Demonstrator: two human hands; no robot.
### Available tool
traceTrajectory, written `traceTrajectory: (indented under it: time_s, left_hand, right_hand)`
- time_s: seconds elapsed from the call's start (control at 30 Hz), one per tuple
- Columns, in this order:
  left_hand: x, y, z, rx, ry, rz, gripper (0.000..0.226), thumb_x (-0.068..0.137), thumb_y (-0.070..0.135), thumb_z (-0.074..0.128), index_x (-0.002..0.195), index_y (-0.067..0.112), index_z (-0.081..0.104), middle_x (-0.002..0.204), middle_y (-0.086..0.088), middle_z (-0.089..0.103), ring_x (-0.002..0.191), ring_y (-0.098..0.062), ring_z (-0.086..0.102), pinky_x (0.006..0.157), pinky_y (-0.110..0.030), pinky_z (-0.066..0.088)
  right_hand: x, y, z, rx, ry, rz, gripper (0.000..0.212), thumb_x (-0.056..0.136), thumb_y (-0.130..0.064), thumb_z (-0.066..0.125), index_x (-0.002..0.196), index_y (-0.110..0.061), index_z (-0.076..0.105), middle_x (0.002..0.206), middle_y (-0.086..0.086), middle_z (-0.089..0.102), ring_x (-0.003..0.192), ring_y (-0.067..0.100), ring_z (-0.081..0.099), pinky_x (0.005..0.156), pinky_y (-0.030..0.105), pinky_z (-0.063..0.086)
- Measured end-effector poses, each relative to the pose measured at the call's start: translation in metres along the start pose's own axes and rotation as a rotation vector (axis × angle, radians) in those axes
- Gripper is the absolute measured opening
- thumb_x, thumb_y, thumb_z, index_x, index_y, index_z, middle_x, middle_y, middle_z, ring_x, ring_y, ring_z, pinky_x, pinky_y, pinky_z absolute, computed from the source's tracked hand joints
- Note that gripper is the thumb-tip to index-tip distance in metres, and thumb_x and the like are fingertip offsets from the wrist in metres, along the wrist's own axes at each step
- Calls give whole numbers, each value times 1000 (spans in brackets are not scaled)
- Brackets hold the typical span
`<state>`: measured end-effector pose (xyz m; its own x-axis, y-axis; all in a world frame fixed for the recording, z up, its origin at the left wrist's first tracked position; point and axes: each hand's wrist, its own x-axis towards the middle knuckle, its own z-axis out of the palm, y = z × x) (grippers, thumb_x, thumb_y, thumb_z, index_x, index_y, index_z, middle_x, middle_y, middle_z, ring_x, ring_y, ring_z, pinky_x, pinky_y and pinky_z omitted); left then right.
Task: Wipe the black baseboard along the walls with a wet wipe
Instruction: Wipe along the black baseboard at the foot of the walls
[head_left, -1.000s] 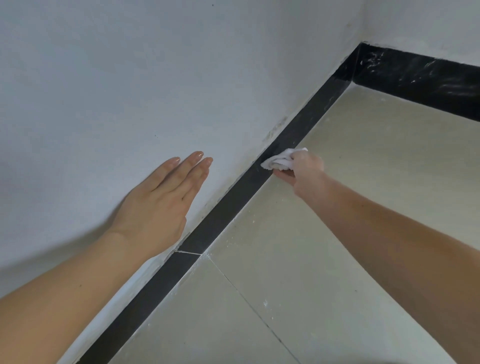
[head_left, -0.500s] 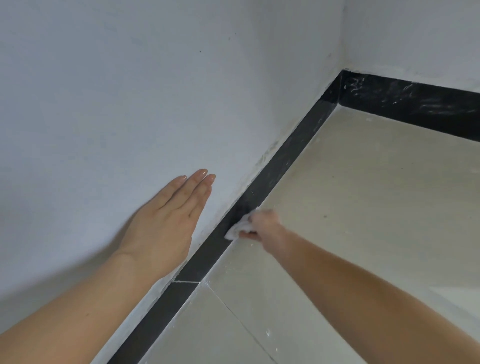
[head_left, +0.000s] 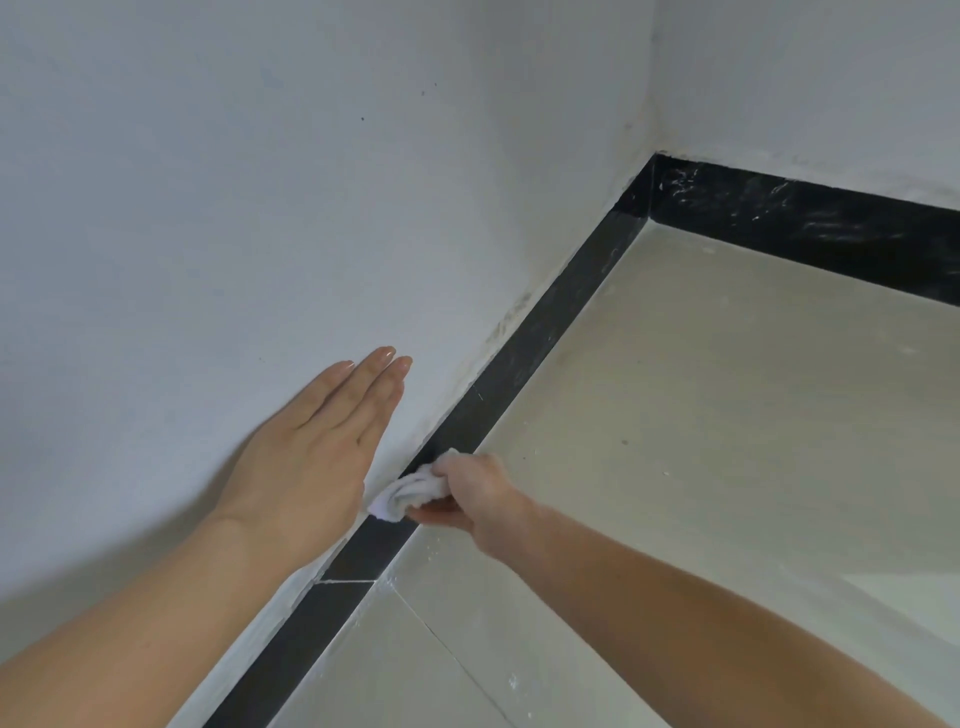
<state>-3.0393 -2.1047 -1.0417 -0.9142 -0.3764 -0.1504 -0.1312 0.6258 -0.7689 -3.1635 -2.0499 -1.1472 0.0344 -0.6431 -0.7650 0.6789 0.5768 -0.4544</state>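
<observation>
1. The wall (head_left: 260, 182) looked like matt white paint or plaster, faintly grainy, with a few dark specks.
2. The baseboard (head_left: 545, 332) was smooth black tile with a slight sheen, streaked white near the corner.
3. The floor (head_left: 727, 415) was pale glossy tile, dusted with white flecks.
4. The wet wipe (head_left: 410, 493) was soft, crumpled white cloth-like material.

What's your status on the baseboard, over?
Right hand grips wet wipe, pressed on black baseboard. Left hand flat on wall. Nothing in the way.
</observation>
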Motion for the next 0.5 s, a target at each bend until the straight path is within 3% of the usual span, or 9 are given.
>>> traceTrajectory:
  time_s: [0.07,0.17,0.2,0.23,0.27,0.37,0.43,0.5]
  left_hand:
    - [1,-1,3,-38,-31,-12,65,85,15,11,147,1,15,158,-15,3,146,-29,-7,118,-41,-12]
    - [1,-4,1,-62,-32,-19,66,84,19,19,147,0,14,158,-14,3,145,-28,-8,118,-41,-13]
    - [1,-3,0,-61,-33,-17,67,83,20,20,147,-1,12,157,-14,1,145,-28,-9,117,-41,-14]
    - [1,-1,0,-47,-40,-15,68,84,20,19,147,-2,8,157,-15,-4,144,-28,-14,116,-41,-17]
    - [0,-1,-1,-20,-46,-10,67,85,18,15,147,-2,3,157,-15,-9,143,-29,-18,115,-42,-19]
    - [3,-1,-4,-10,-105,-29,65,85,15,12,148,-1,7,157,-14,-6,144,-30,-15,116,-42,-17]
    - [5,3,-7,-4,-130,-28,65,87,15,12,148,-1,1,157,-14,-12,143,-30,-20,114,-43,-22]
    - [10,6,-12,7,-163,6,66,86,19,7,146,-2,-12,152,-15,-25,139,-30,-29,108,-43,-30]
  right_hand:
    - [7,-25,0,-111,120,-161,12,92,-11,50,81,-13,49,36,-6,57,42,8,61,56,24,56]
    - [0,-68,-16,-960,335,-354,20,92,-33,58,89,-13,53,55,0,42,69,15,53,60,24,40]
    - [2,-80,-24,-1080,383,-414,25,91,-36,59,86,-12,54,57,-2,39,73,15,51,56,22,36]
    - [5,-91,-32,-980,425,-436,27,91,-35,59,81,-11,52,56,-2,39,74,16,52,51,21,34]
    - [8,-98,-39,-700,393,-457,25,94,-31,57,80,-12,49,53,-1,44,75,17,55,49,20,35]
    - [13,-109,-59,368,257,-417,19,96,-7,44,79,-13,48,34,-8,56,76,19,61,53,21,52]
    - [15,-98,-67,533,217,-335,35,94,-4,45,65,-10,64,37,-8,59,65,17,61,53,22,55]
    - [22,-76,-67,360,183,-246,44,93,-4,45,60,-10,73,51,1,68,54,14,62,52,20,53]
